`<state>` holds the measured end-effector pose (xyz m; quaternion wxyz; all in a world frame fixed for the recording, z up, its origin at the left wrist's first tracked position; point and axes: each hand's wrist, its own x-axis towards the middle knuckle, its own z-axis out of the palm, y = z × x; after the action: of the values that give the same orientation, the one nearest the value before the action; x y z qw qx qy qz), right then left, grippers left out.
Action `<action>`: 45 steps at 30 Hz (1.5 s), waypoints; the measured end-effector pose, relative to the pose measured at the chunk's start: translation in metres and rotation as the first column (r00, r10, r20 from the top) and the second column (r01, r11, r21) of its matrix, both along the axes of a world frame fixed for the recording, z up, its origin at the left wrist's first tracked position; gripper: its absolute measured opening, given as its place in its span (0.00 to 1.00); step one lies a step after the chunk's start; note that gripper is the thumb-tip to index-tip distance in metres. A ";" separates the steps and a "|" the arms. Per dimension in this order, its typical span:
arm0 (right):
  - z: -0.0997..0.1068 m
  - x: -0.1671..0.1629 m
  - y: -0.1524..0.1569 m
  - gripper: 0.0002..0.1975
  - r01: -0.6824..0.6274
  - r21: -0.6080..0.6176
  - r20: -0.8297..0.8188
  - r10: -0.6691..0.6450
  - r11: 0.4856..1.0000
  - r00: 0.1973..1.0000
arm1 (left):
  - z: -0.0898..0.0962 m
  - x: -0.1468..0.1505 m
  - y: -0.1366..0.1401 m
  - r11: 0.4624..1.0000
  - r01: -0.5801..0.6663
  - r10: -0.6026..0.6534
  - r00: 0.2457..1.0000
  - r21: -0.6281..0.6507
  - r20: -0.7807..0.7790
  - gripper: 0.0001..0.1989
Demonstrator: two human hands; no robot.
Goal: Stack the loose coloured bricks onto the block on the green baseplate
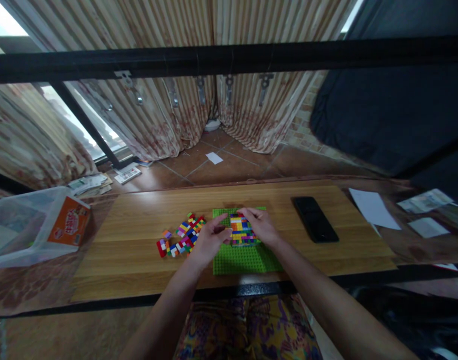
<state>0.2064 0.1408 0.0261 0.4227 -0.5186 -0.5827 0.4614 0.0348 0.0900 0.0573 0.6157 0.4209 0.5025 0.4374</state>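
A block of multi-coloured toy bricks [241,231], laid in rows, sits on the green studded baseplate [236,262]. Along its left side is my left hand [211,239], thumb against the block's edge and index finger apart from the thumb. My right hand [262,225] grips the block's upper right part, fingers at the far edge and the palm over the right side. Its fingertips partly hide the bricks there. Left of the baseplate, close to my left wrist, lies a loose pile of small coloured toy bricks [184,244].
The wooden tabletop [131,250] carries a black phone [315,219] on the right. A clear plastic bin [22,250] with an orange label stands beyond the left end. White paper sheets [373,207] lie past the right end. A black bar [229,59] crosses above the far side.
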 end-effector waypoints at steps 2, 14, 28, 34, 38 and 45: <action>-0.001 0.000 -0.001 0.19 -0.001 0.020 0.007 0.001 1.000 1.000 | 0.004 -0.001 0.001 0.999 0.052 -0.052 0.999 -0.007 -0.007 0.30; 0.002 0.000 -0.001 0.18 -0.109 0.130 0.067 0.101 0.986 0.993 | 0.022 -0.004 0.008 0.985 0.166 -0.170 0.979 -0.049 -0.114 0.33; 0.014 0.092 -0.024 0.25 0.478 0.365 0.377 -0.597 0.799 0.709 | 0.013 -0.030 -0.046 0.992 -0.114 0.109 0.990 -0.059 -0.092 0.31; 0.003 0.164 -0.038 0.44 0.651 0.129 0.810 -0.458 0.748 0.367 | -0.004 -0.032 -0.094 0.975 -0.144 0.108 0.972 -0.170 -0.207 0.27; 0.000 0.162 -0.027 0.44 0.629 0.076 0.845 -0.385 0.773 0.371 | -0.003 -0.020 -0.100 0.967 -0.097 0.050 0.979 -0.237 -0.196 0.27; 0.002 0.163 -0.015 0.43 0.626 0.056 0.831 -0.384 0.778 0.403 | 0.000 -0.003 -0.102 0.967 -0.054 0.000 0.977 -0.248 -0.212 0.29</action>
<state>0.3690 0.1258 0.0279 0.1571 -0.8723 -0.4532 0.0954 0.0315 -0.0125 0.0575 0.6013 0.3761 0.6222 0.3314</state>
